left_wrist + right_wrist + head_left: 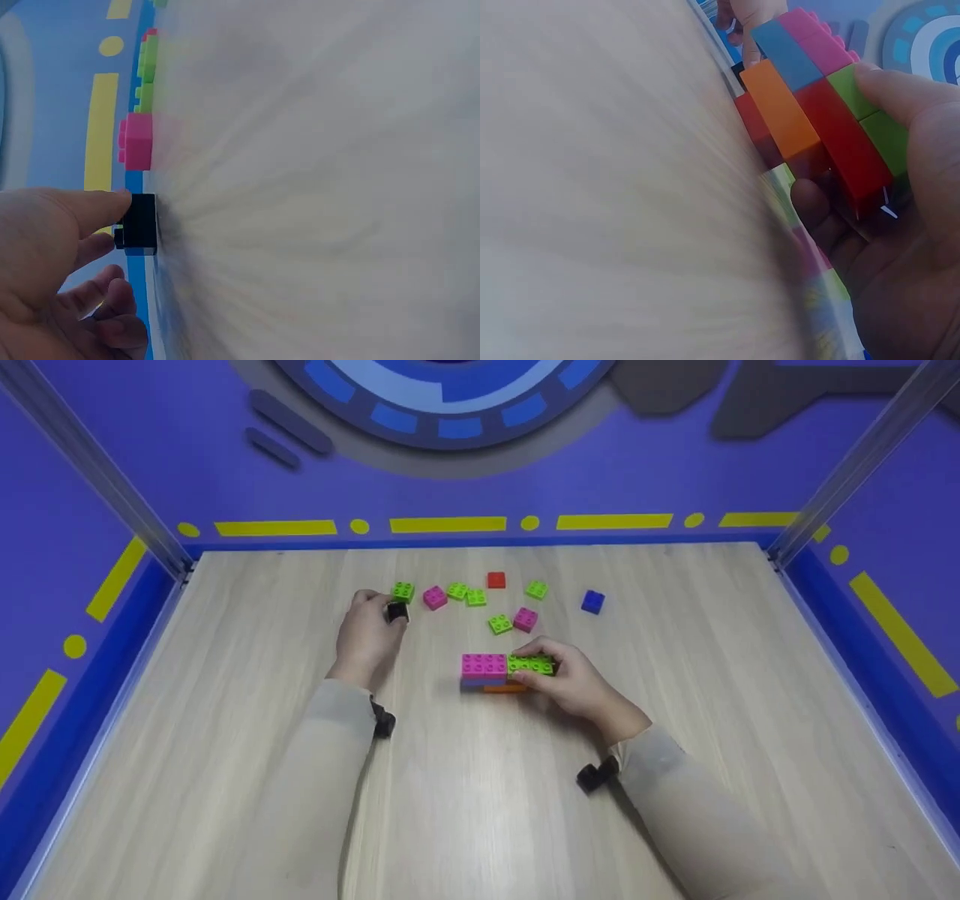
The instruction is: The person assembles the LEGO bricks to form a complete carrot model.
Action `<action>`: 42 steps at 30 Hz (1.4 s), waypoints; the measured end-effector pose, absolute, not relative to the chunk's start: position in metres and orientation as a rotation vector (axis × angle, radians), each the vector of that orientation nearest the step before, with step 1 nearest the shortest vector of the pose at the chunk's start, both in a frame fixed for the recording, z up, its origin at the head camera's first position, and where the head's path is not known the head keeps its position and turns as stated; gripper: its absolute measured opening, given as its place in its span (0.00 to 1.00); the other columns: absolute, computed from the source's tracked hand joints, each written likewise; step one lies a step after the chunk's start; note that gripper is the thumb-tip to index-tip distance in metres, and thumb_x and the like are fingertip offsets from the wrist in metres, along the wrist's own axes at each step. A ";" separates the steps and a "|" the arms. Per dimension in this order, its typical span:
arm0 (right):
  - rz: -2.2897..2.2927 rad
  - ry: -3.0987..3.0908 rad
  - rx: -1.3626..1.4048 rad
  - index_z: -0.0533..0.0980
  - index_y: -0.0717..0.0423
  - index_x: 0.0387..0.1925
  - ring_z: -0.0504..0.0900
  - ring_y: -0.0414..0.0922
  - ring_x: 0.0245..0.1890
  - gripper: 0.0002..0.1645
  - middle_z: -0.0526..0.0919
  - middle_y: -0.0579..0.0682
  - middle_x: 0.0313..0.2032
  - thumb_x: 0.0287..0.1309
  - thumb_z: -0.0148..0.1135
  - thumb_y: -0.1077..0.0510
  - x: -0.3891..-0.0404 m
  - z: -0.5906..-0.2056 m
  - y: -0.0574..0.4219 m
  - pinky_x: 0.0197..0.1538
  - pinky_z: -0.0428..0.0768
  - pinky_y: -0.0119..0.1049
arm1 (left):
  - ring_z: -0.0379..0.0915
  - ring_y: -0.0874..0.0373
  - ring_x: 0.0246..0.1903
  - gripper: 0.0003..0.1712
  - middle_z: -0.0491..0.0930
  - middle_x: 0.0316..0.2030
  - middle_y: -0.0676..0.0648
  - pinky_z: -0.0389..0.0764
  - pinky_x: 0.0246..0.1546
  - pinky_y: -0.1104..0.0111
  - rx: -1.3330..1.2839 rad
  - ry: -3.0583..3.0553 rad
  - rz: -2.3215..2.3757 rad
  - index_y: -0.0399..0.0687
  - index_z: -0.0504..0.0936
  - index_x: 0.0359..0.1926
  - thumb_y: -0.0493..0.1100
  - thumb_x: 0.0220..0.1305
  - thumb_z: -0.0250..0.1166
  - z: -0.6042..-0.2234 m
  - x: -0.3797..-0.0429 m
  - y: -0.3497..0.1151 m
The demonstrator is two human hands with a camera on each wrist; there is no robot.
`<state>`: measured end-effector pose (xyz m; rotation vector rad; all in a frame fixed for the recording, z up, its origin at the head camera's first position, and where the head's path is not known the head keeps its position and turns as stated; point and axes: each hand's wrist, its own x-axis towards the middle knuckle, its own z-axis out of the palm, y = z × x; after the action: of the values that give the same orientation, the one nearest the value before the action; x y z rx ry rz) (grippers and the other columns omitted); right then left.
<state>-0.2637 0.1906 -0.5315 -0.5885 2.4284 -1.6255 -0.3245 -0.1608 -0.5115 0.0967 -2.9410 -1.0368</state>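
Note:
My left hand [366,634] pinches a black toy brick [397,611] between thumb and fingers at the left of the loose bricks. In the left wrist view the black brick [141,223] is at table level, its studs facing the hand. My right hand [574,679] grips a built block of bricks [484,665] by its right end. Pink and green bricks form its top layer; below, in the right wrist view, are a blue brick [787,54], a red brick [844,146] and an orange brick [781,112]. Fingers hide part of the right end.
Loose bricks lie along the far part of the table [450,795]: several green ones, such as a green brick [536,589], a pink brick [434,598], another pink brick [526,619], a red brick [496,580] and a blue brick [592,601]. Blue walls enclose the table.

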 end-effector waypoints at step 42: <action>-1.505 2.427 -0.509 0.86 0.48 0.60 0.81 0.50 0.66 0.19 0.89 0.49 0.60 0.73 0.78 0.50 -0.266 -0.517 0.192 0.78 0.73 0.53 | 0.81 0.43 0.62 0.23 0.85 0.67 0.43 0.82 0.65 0.46 -0.472 -2.757 -1.541 0.45 0.88 0.68 0.42 0.76 0.76 -0.457 -0.261 -0.112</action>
<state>-0.2662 0.1922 -0.5168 -0.5086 2.4274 -1.5047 -0.2605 -0.1122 -0.4573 -0.4723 -2.7567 -1.5410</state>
